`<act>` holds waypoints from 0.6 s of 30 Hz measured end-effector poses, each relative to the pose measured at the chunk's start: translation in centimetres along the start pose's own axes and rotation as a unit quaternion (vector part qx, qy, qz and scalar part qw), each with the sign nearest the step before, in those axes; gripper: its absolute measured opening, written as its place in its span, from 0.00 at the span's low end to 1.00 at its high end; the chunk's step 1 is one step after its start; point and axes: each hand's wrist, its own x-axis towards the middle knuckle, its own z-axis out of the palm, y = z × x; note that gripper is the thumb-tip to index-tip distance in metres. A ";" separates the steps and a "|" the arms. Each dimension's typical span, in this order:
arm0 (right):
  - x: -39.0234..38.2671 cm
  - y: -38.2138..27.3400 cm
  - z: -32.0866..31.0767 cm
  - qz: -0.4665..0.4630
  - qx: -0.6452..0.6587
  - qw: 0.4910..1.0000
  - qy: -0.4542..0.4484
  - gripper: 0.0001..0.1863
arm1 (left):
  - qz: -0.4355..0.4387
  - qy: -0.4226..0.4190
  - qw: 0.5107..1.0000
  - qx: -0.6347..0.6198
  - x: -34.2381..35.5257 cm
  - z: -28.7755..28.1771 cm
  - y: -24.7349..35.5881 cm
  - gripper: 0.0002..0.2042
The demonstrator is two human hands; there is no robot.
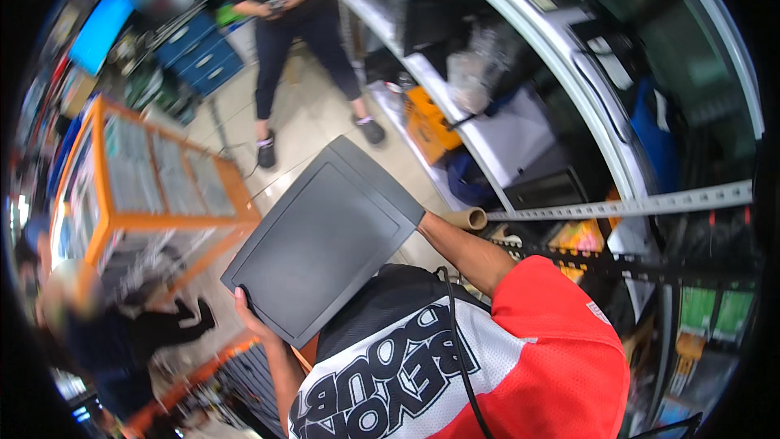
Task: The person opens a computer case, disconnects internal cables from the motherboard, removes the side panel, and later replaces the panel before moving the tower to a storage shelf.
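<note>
Held in front of my body is a dark grey, box-shaped computer case (321, 240), its broad side panel facing up and turned at a slant. A raised outline with rounded corners runs around that panel. My left hand (250, 315) grips the near left corner, thumb over the edge and the other fingers out of sight underneath. At the opposite right end, my right hand (426, 224) supports the case from the side. Its fingers are hidden behind the case, and mostly the wrist shows.
An orange-framed glass cabinet (183, 215) stands left. Ahead, a person (288, 8) in dark clothes stands on the tiled floor (305, 93); another person (106, 341) is at lower left. Shelves (520, 134) with bagged goods line the right, beside a cardboard tube (467, 219). Blue drawers (199, 53) stand behind.
</note>
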 end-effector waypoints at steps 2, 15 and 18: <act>-0.8 -0.3 -4.2 -0.037 0.040 0.995 0.081 0.42 | -0.103 -0.050 0.991 0.066 5.9 0.0 -1.1 0.35; -15.0 -5.1 -23.3 -0.262 0.326 0.827 0.375 0.17 | -0.252 -0.391 0.883 0.056 23.4 21.4 -15.3 0.32; -14.6 -4.9 -25.5 -0.291 0.374 0.811 0.342 0.18 | -0.215 -0.437 0.868 0.096 23.6 26.1 -16.6 0.35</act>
